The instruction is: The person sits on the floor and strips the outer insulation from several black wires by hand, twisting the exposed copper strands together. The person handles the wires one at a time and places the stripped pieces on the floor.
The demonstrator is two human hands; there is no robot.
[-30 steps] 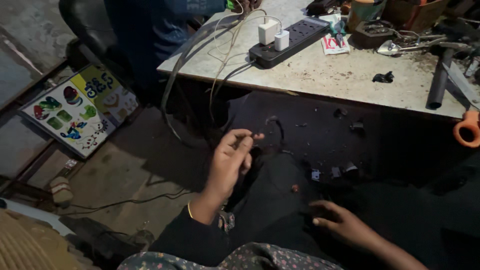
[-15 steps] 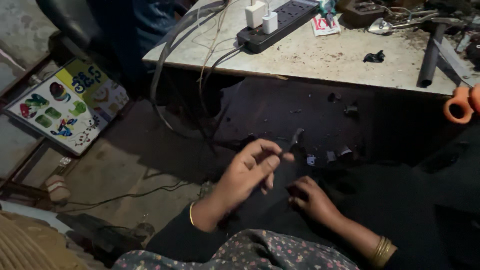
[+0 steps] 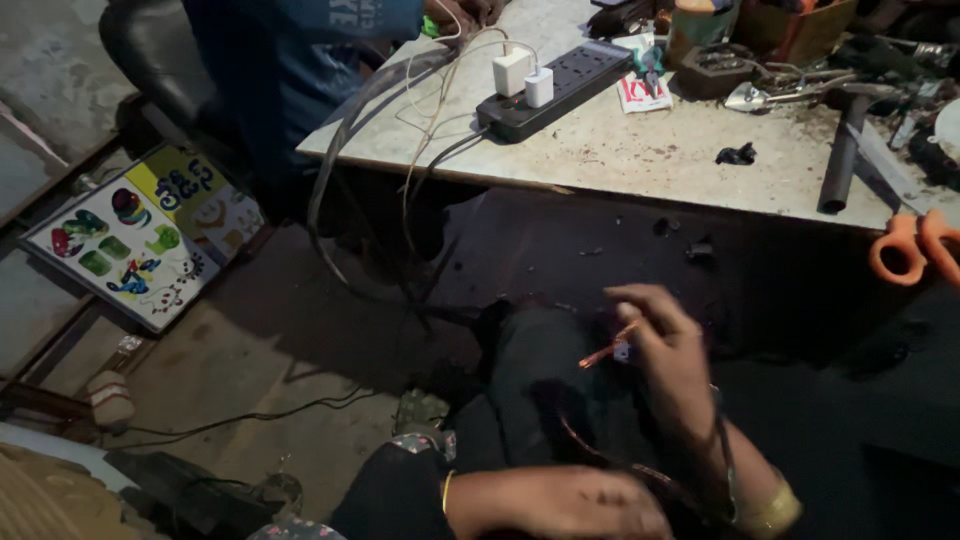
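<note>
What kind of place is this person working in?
Probably a small repair or electrical workshop: a worn worktable carries a black power strip, a hammer and orange-handled scissors, and the right hand holds a thin copper-coloured wire.

Light falls from above onto the pale stone worktop [image 3: 640, 150], which is the brightest area, though without harsh glare. Below its edge everything sinks into deep shadow, so the dark cloth [image 3: 800, 400] over the lap shows almost no detail. The right hand [image 3: 670, 365] is dim and slightly motion-blurred, and the whole view is grainy.
</note>
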